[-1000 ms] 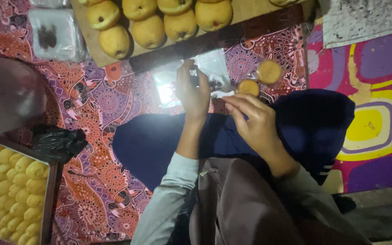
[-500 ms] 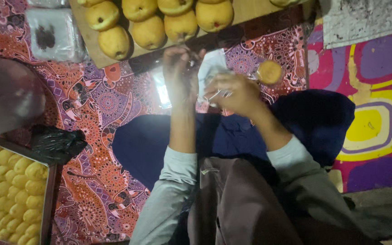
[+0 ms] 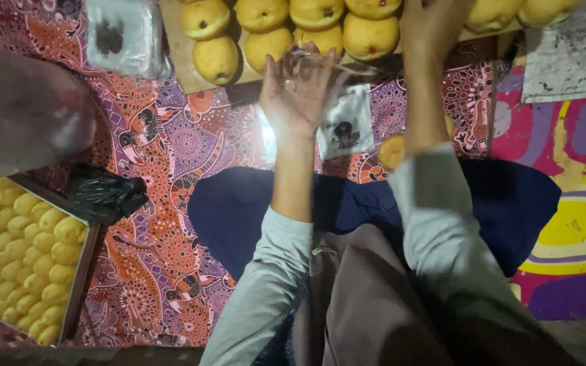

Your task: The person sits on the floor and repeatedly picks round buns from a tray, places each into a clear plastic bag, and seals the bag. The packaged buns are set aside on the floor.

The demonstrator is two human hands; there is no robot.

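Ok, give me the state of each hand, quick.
Left hand: fingers spread open, touching a clear plastic bag.
Right hand: reaching over the buns; grip cannot be told.

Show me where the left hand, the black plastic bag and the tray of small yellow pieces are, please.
left hand (image 3: 298,88), head view, on the open palm.
black plastic bag (image 3: 105,194), head view, on its crumpled middle.
tray of small yellow pieces (image 3: 84,264), head view, on its dark right rim.
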